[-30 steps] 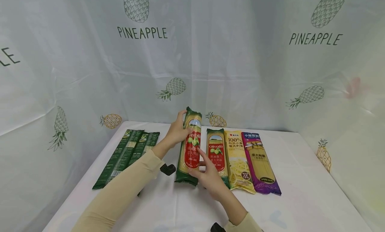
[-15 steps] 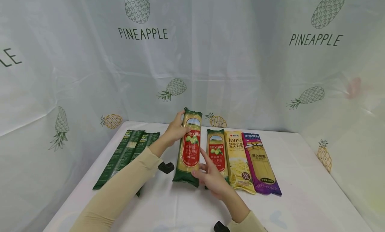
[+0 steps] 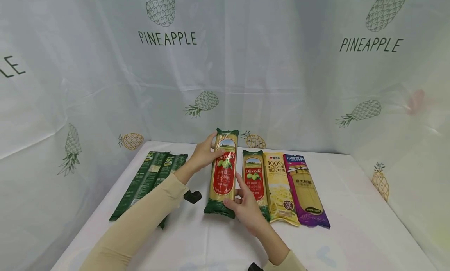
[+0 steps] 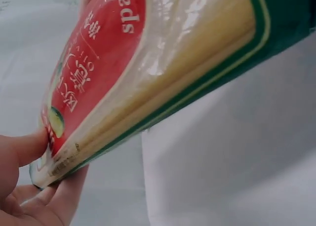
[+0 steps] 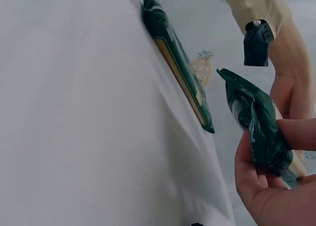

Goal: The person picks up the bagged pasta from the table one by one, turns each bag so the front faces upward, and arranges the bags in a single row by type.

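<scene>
A green-ended spaghetti pack (image 3: 224, 177) with a red label is held up off the table, its printed front toward the head camera. My left hand (image 3: 205, 154) grips its upper left side, thumb on the front; the left wrist view shows fingers (image 4: 69, 199) behind the pack. Lower down on the right side, my right hand (image 3: 249, 210) holds the pack near its bottom end. In the right wrist view that hand's thumb (image 5: 298, 133) and fingers pinch the crinkled green end (image 5: 259, 125).
Right of the held pack lie a matching spaghetti pack (image 3: 254, 177), a yellow pasta pack (image 3: 279, 185) and a purple pasta pack (image 3: 306, 191). Two dark green packs (image 3: 140, 185) lie at the left, partly behind the left sleeve (image 3: 140, 220). A pineapple-print curtain (image 3: 274, 68) hangs behind the white table (image 3: 355, 208).
Both hands still hold the spaghetti pack, which has shifted and turned slightly. My right index finger has moved from over the label to the pack's right edge. The packs on the table stay put.
</scene>
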### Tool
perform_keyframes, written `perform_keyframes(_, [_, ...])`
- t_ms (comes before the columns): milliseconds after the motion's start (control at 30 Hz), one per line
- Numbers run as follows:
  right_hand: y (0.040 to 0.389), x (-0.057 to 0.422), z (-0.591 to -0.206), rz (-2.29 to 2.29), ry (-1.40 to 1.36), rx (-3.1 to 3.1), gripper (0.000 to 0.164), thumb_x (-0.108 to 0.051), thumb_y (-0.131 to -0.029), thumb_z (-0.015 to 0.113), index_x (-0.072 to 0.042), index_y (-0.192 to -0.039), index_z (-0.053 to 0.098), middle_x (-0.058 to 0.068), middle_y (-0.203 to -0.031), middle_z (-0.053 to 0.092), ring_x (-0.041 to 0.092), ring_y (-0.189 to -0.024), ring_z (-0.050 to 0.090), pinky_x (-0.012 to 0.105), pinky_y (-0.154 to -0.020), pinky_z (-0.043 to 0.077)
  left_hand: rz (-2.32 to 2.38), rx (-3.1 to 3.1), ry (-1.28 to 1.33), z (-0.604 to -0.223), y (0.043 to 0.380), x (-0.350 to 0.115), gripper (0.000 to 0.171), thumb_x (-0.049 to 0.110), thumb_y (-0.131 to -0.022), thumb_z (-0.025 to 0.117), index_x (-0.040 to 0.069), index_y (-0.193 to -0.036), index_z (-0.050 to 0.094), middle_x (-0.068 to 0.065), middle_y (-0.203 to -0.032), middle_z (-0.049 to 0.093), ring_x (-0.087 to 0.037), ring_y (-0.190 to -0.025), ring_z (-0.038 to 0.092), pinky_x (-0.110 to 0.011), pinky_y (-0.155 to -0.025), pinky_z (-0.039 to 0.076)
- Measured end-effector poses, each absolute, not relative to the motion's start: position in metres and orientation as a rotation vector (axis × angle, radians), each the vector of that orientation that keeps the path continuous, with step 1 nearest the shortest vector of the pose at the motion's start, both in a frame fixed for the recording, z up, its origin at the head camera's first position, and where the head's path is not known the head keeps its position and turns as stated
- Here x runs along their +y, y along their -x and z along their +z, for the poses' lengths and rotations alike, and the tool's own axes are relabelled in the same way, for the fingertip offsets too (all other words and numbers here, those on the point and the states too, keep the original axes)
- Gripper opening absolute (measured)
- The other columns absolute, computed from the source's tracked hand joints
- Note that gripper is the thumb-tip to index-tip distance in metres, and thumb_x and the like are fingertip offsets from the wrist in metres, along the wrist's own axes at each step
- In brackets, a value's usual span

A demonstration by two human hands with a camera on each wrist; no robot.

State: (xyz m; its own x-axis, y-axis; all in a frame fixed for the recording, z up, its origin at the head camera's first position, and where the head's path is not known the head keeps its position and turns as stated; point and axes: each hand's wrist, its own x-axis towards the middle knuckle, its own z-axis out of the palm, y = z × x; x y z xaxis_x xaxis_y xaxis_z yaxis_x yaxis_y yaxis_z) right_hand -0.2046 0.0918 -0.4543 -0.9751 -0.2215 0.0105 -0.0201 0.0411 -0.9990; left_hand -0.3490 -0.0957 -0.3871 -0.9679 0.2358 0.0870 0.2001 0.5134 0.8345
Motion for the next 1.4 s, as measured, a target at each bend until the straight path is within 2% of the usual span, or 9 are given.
perform_keyframes(67, [0.204,0.091,-0.453,-2.057,0.245,2.178,0.094,-0.006,-0.099,0.075,-0.028,-0.172,0.021,0.016,-0.115,0.061,0.02,-0.085,0.063,0.027,-0.075,0.057,1.515,2.683,-0.366,-0.388,0.35,-0.097,0.083,0.03,-0.104,0.072,0.017,-0.171,0.024,-0.02,-0.132,0.065,-0.034,-0.112,0.068,-0.052,-0.099,0.056])
perform_keyframes(200, [0.205,0.092,-0.452,-2.002,0.257,2.234,0.093,-0.008,-0.099,0.075,-0.026,-0.172,0.02,0.016,-0.115,0.062,0.019,-0.085,0.064,0.027,-0.073,0.057,1.623,2.566,-0.289,-0.39,0.354,-0.1,0.079,0.023,-0.104,0.072,0.021,-0.17,0.028,-0.019,-0.137,0.062,-0.031,-0.11,0.071,-0.048,-0.098,0.058])
perform_keyframes(433, [0.208,0.101,-0.446,-1.803,0.291,2.293,0.096,-0.017,-0.099,0.078,-0.022,-0.173,0.017,0.016,-0.115,0.062,0.018,-0.077,0.063,0.032,-0.064,0.055,1.721,2.413,-0.247,-0.398,0.359,-0.101,0.075,0.01,-0.104,0.07,0.016,-0.168,0.032,-0.022,-0.139,0.062,-0.031,-0.107,0.074,-0.045,-0.094,0.06])
perform_keyframes(633, [0.213,0.108,-0.44,-1.704,0.25,2.259,0.101,-0.017,-0.094,0.084,-0.018,-0.172,0.02,0.019,-0.12,0.058,0.021,-0.076,0.062,0.039,-0.067,0.063,1.707,2.354,-0.221,-0.411,0.365,-0.101,0.072,0.011,-0.104,0.069,0.014,-0.167,0.034,-0.02,-0.136,0.065,-0.03,-0.109,0.073,-0.043,-0.094,0.061])
perform_keyframes(800, [0.216,0.111,-0.44,-1.634,0.227,2.346,0.102,-0.018,-0.091,0.087,-0.017,-0.171,0.024,0.018,-0.119,0.06,0.022,-0.07,0.064,0.042,-0.063,0.064,1.709,2.322,-0.241,-0.42,0.372,-0.098,0.072,0.008,-0.104,0.068,0.013,-0.167,0.033,-0.021,-0.135,0.064,-0.032,-0.111,0.072,-0.043,-0.093,0.061])
perform_keyframes(900, [0.217,0.112,-0.44,-1.616,0.222,2.387,0.102,-0.017,-0.09,0.088,-0.016,-0.171,0.026,0.017,-0.118,0.061,0.022,-0.065,0.064,0.043,-0.061,0.064,1.705,2.323,-0.252,-0.423,0.376,-0.095,0.073,0.008,-0.104,0.068,0.013,-0.167,0.032,-0.022,-0.137,0.063,-0.033,-0.113,0.072,-0.043,-0.093,0.062])
perform_keyframes(1100, [0.223,0.111,-0.443,-1.534,0.241,2.507,0.095,-0.017,-0.09,0.088,-0.008,-0.167,0.034,0.017,-0.113,0.065,0.018,-0.066,0.068,0.039,-0.057,0.063,1.681,2.341,-0.228,-0.436,0.385,-0.094,0.071,0.009,-0.105,0.068,0.012,-0.167,0.033,-0.022,-0.14,0.063,-0.032,-0.113,0.072,-0.043,-0.095,0.061])
perform_keyframes(1233, [0.225,0.111,-0.445,-1.483,0.247,2.535,0.094,-0.018,-0.09,0.089,-0.003,-0.166,0.035,0.017,-0.112,0.066,0.018,-0.062,0.07,0.039,-0.055,0.062,1.663,2.329,-0.243,-0.446,0.391,-0.092,0.071,0.009,-0.105,0.068,0.011,-0.167,0.034,-0.021,-0.138,0.064,-0.03,-0.114,0.072,-0.042,-0.095,0.06])
perform_keyframes(1400, [0.227,0.114,-0.449,-1.452,0.246,2.543,0.094,-0.018,-0.09,0.089,0.001,-0.165,0.035,0.014,-0.103,0.065,0.018,-0.058,0.069,0.038,-0.054,0.062,1.644,2.324,-0.267,-0.456,0.395,-0.087,0.071,0.01,-0.104,0.069,0.009,-0.166,0.034,-0.021,-0.136,0.066,-0.03,-0.111,0.073,-0.042,-0.095,0.06])
